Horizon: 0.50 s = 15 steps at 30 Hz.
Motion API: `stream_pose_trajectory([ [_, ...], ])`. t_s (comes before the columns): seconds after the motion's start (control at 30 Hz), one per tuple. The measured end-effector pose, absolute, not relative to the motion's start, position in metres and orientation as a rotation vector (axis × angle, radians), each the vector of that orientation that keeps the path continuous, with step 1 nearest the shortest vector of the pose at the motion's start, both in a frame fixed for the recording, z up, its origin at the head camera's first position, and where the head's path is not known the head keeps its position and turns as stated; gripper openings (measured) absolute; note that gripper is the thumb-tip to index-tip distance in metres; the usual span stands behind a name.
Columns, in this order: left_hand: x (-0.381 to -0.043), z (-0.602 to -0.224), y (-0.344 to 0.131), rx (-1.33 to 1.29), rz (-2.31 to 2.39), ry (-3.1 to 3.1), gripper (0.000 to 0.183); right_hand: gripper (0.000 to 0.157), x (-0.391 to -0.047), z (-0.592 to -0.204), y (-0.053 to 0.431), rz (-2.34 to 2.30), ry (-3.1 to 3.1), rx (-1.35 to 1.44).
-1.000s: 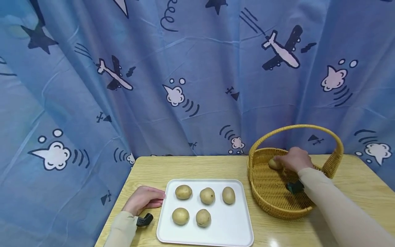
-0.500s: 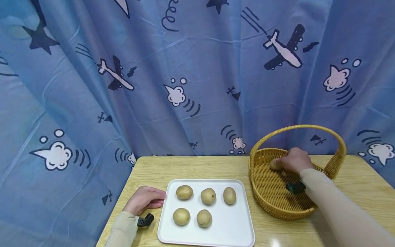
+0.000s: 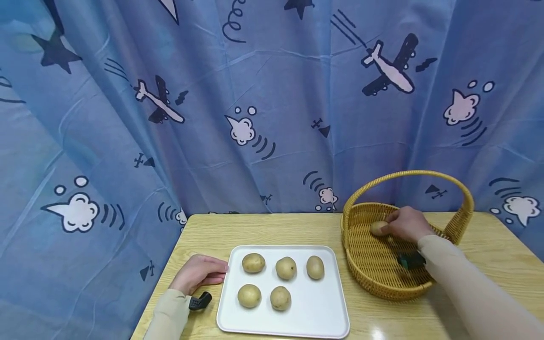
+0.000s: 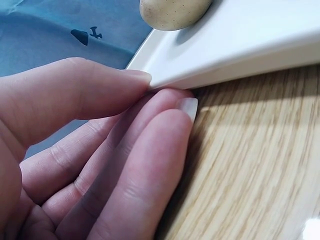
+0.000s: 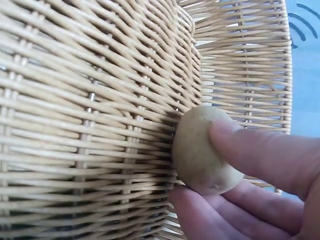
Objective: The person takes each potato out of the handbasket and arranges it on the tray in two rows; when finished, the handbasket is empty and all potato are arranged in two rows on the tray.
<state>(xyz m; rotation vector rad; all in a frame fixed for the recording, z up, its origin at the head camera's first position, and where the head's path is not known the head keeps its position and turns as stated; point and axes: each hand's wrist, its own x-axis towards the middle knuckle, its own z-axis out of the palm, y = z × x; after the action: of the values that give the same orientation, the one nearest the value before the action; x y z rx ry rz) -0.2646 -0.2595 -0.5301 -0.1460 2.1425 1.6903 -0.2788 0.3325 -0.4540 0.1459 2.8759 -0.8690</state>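
Inside the wicker basket point(image 3: 369, 264), my right hand point(image 3: 409, 224) holds a potato point(image 5: 202, 150) between thumb and fingers, close against the woven bottom near the far wall. On the table's left part, my left hand point(image 3: 199, 274) pinches the left rim of a white tray point(image 3: 316, 316). Its thumb point(image 4: 115, 82) lies at the top of the rim, while the fingertips sit under the edge. Several potatoes rest apart on the tray in two rows: a back row with an oval potato point(image 3: 315, 267) at its right end, and a front row with a rounder potato point(image 3: 280, 298).
The basket stands right of the tray on the wooden table point(image 3: 272, 229), its tall arched handle point(image 3: 408, 174) rising above the right hand. A blue patterned curtain point(image 3: 272, 104) hangs behind the table and along its left side.
My right hand has shifted slightly right and nearer inside the basket, and more of the potato shows. The left hand stays at the tray rim, and the potatoes on the tray have not moved.
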Motion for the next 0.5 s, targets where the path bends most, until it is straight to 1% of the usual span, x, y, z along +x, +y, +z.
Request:
stream_pose_trajectory([
  [0.13,-0.263,-0.528,-0.26,-0.16,1.693,2.144,0.041,0.066,-0.269,-0.446,0.329,-0.869,2.909,0.103],
  [0.23,-0.261,-0.527,-0.261,-0.162,1.687,2.15,0.041,0.065,-0.254,-0.436,0.322,-0.882,2.963,0.024],
  [0.37,-0.261,-0.527,-0.26,-0.167,1.683,2.151,0.04,0.064,-0.222,-0.425,0.305,-0.924,3.047,-0.048],
  [0.5,-0.262,-0.526,-0.257,-0.16,1.691,2.153,0.039,0.062,-0.186,-0.419,0.283,-0.981,3.082,-0.028],
])
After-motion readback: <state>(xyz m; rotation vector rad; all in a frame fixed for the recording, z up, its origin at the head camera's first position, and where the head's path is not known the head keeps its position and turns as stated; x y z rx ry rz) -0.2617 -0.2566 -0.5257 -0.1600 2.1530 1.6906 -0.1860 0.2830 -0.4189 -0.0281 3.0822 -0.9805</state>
